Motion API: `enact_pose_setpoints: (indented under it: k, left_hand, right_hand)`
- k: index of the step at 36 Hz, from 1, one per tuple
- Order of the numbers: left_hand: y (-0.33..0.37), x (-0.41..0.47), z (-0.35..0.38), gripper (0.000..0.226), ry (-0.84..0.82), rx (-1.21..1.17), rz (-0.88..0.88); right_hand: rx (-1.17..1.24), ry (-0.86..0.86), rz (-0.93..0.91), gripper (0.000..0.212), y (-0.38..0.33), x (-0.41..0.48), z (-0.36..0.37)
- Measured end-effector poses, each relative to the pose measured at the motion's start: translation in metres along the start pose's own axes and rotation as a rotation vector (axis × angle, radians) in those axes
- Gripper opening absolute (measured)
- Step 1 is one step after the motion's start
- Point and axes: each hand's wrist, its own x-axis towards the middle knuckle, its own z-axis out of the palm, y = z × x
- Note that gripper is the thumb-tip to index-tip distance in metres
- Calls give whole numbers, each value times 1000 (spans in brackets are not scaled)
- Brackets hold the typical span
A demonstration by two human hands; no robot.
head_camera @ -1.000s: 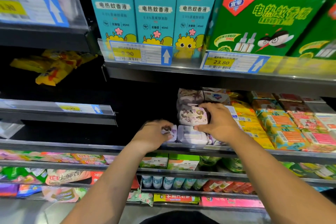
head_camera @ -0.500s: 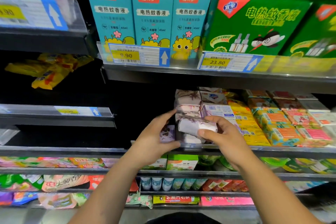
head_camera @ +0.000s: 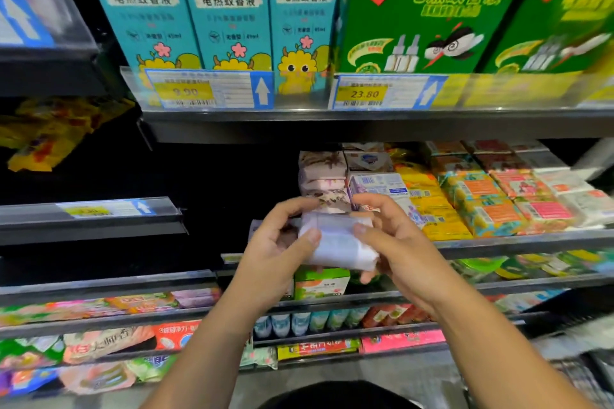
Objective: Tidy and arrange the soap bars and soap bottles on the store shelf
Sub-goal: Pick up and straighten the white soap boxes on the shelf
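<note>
**Two hands on one soap pack, held off the shelf**

Both hands are up in front of the middle shelf (head_camera: 515,242). I see one pale lilac soap pack (head_camera: 335,242) between them, in the air and clear of the shelf edge, tilted slightly down to the right.

Left hand (head_camera: 275,252): thumb pressed on the pack's front face, fingers (head_camera: 292,207) curled round its left end. Clamped on it. Something darker sits in that palm, maybe a second pack; too hidden to tell.

Right hand (head_camera: 395,242): thumb on the pack's front right, fingers wrapped under and behind. Also clamped on it.

Behind the pack, a stack of soap bars (head_camera: 322,176) in brown-patterned wrap stands at the left end of the shelf's stock. Just beside it on the right are blue-and-white boxes (head_camera: 378,183), then yellow packs (head_camera: 428,202). Left of the stack the shelf is dark.

On the shelf above: teal boxes (head_camera: 226,10), green boxes (head_camera: 428,13), and price tags (head_camera: 209,90) on the front rail.

Motion blur at the frame edges, so I can't read the fine print.
</note>
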Motion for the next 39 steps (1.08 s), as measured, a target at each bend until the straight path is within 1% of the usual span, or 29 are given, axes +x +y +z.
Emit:
enact_pose_setpoints:
  k: [2, 3, 4, 5, 6, 7, 8, 9, 10, 11, 13, 15, 17, 19, 21, 23, 25, 26, 27, 28, 30, 31, 32, 33, 35, 37, 38, 39]
  left_hand:
    - [-3, -2, -6, 57, -143, -47, 4]
    - [-4, -2, -9, 60, -191, -41, 1]
    - [-4, -1, -12, 59, -211, 8, 13]
    - [-5, 1, -13, 58, -200, 109, 47]
    - [-6, 3, -14, 55, -177, 224, 91]
    - [-8, 5, -15, 53, -153, 318, 132]
    - [-9, 7, -16, 52, -131, 356, 157]
    - [-9, 7, -15, 52, -101, 335, 161]
    - [-7, 6, -13, 53, -62, 268, 142]
    - [-5, 6, -11, 53, -27, 192, 110]
    - [0, 5, -4, 43, 24, 78, 41]
    - [5, 5, 3, 32, 79, 25, -18]
    - [7, 5, 6, 29, 121, -2, -38]
    - [9, 6, 7, 37, 125, -2, -25]
    - [8, 6, 4, 50, 44, -52, -13]
    - [3, 6, -2, 66, -88, -103, -11]
    - [1, 6, -5, 65, -161, -54, -2]
    - [1, 7, -6, 61, -151, 15, 23]
    - [0, 9, -6, 56, -121, 80, 60]
    - [-1, 10, -6, 52, -83, 121, 92]
    - [-3, 13, -6, 50, -10, 135, 117]
    - [-2, 14, -6, 51, 22, 131, 118]
    - [-2, 14, -6, 52, 42, 119, 108]
    - [-1, 13, -6, 54, 51, 87, 88]
    - [3, 10, -2, 49, 49, 28, 33]
    - [5, 10, 3, 40, 69, 29, 5]
    - [6, 9, 5, 38, 91, 16, 3]
    - [7, 9, 7, 42, 114, -5, 0]
  right_hand:
    - [80, 44, 3, 19, -1, -2, -3]
    - [133, 47, 15, 16, -1, -2, -5]
    - [166, 35, 22, 13, -1, -3, -7]
    - [189, 4, 30, 10, -1, -4, -10]
    - [218, -46, 37, 15, -1, -4, -13]
    - [258, -109, 43, 30, -1, -5, -16]
    - [299, -168, 48, 50, 0, -6, -18]
    - [320, -211, 55, 64, 0, -7, -20]
    - [299, -233, 59, 69, 1, -7, -21]
    - [220, -234, 53, 65, 2, -7, -22]
    - [-4, -169, 17, 49, 3, -6, -16]
    - [-82, -85, -3, 38, 3, -4, -10]
    - [-48, -27, -27, 36, 0, -4, -4]
    - [21, 25, -40, 41, -2, -2, -1]
    - [80, 56, -52, 36, -5, -1, -2]
    - [110, 67, -58, 21, -7, -1, -4]
    - [184, 57, -40, 13, -6, -1, -6]
    - [222, 40, -26, 12, -6, 0, -8]
    - [256, 6, -7, 13, -6, 0, -9]
    - [288, -57, 11, 19, -5, 1, -12]
    - [326, -197, 44, 50, -3, 3, -17]
    - [297, -226, 59, 63, -2, 3, -19]
    - [233, -229, 63, 67, -1, 4, -21]
    - [145, -210, 61, 64, 0, 4, -20]
    - [-6, -140, 50, 49, 0, 5, -16]
    - [-28, -78, 33, 39, 1, 7, -12]
    - [-17, -51, 20, 36, 0, 8, -10]
    - [1, -25, 9, 34, -2, 8, -8]
